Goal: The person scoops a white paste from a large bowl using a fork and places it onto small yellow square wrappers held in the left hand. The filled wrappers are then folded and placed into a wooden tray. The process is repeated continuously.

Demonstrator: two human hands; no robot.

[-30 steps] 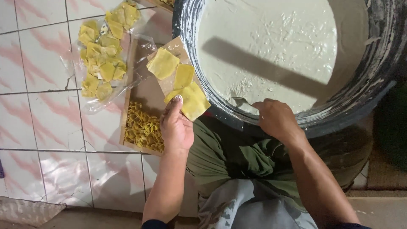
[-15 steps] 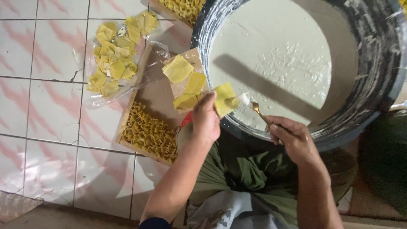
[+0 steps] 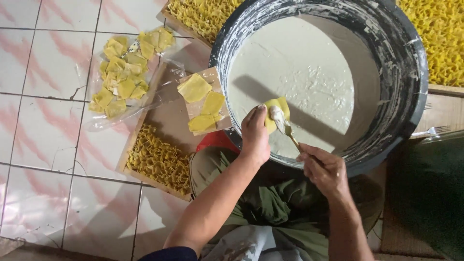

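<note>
My left hand [image 3: 255, 135] holds a yellow square wrapper [image 3: 279, 110] flat over the near rim of a big black tub [image 3: 411, 92] filled with pale white paste [image 3: 299, 67]. My right hand [image 3: 325, 168] grips a small metal spoon [image 3: 286, 126] whose tip, loaded with white paste, rests on the wrapper. To the left of the tub, several loose yellow wrappers [image 3: 202, 102] lie on a brown sheet.
A wooden tray [image 3: 155, 159] holding several folded yellow pieces lies on the tiled floor at my left knee. A clear plastic bag of yellow wrappers [image 3: 123, 79] lies further left. More trays of folded pieces [image 3: 435, 34] sit at the top. A fork [image 3: 432, 131] lies at the right.
My left hand has lifted a wrapper from the pile and brought it over the tub's rim. My right hand has brought the spoon's paste onto it. The view shifted left.
</note>
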